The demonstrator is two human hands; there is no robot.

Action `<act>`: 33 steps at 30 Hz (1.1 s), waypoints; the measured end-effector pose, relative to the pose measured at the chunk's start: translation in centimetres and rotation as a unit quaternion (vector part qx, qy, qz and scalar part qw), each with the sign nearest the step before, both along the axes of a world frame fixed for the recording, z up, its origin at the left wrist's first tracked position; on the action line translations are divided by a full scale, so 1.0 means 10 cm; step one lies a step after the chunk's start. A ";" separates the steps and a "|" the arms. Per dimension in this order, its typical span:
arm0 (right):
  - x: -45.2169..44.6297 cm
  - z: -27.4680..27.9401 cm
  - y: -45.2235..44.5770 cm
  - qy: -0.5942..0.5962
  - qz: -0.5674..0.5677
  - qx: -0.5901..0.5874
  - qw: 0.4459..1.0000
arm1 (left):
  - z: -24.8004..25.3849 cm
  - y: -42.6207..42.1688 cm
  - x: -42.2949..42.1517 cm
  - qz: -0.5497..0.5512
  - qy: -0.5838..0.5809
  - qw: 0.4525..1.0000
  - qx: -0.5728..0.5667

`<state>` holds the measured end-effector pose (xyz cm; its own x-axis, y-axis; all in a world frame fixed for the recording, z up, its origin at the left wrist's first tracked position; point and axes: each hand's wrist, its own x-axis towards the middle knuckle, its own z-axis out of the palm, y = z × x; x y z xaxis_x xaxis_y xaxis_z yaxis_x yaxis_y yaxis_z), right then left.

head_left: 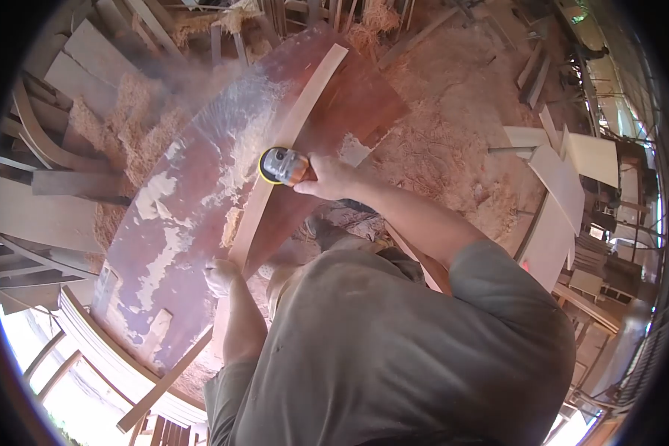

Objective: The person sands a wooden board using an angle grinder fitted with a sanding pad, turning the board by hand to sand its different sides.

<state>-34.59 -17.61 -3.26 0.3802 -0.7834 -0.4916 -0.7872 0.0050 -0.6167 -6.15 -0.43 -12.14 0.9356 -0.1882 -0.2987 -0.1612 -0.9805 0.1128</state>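
A long, slightly curved wooden strip [305,104] lies across a worn reddish-brown work table [208,149]. Toward its lower end my left hand [221,278] is closed around the strip. My right hand [330,177] grips the body of an orange and grey angle grinder [281,166] with a yellow-rimmed round disc. The grinder's disc rests on or just over the middle of the strip; from above I cannot tell whether it touches. Pale dust and patches of sawdust lie on the table around the strip.
Wood shavings [137,134] are heaped along the left, among stacked boards [44,212]. Sawdust [453,97] covers the floor on the right. Pale panels [557,182] lean at the right, and curved laminated pieces [104,349] stand at the lower left.
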 end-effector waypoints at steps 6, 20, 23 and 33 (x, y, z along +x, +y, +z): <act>-0.23 0.05 -0.55 0.078 0.013 -0.018 0.997 | 0.04 -0.03 0.00 0.031 0.026 0.999 0.025; -1.38 -0.22 -2.25 0.015 -0.151 -0.069 0.986 | -0.06 0.05 0.03 0.036 0.025 0.999 -0.001; -1.58 -0.47 -2.54 0.056 -0.175 -0.051 0.982 | -0.05 0.05 0.01 0.024 0.001 1.000 0.006; -0.90 -0.26 -1.56 0.059 -0.161 -0.002 0.985 | -0.08 0.04 0.01 -0.004 0.008 1.000 -0.013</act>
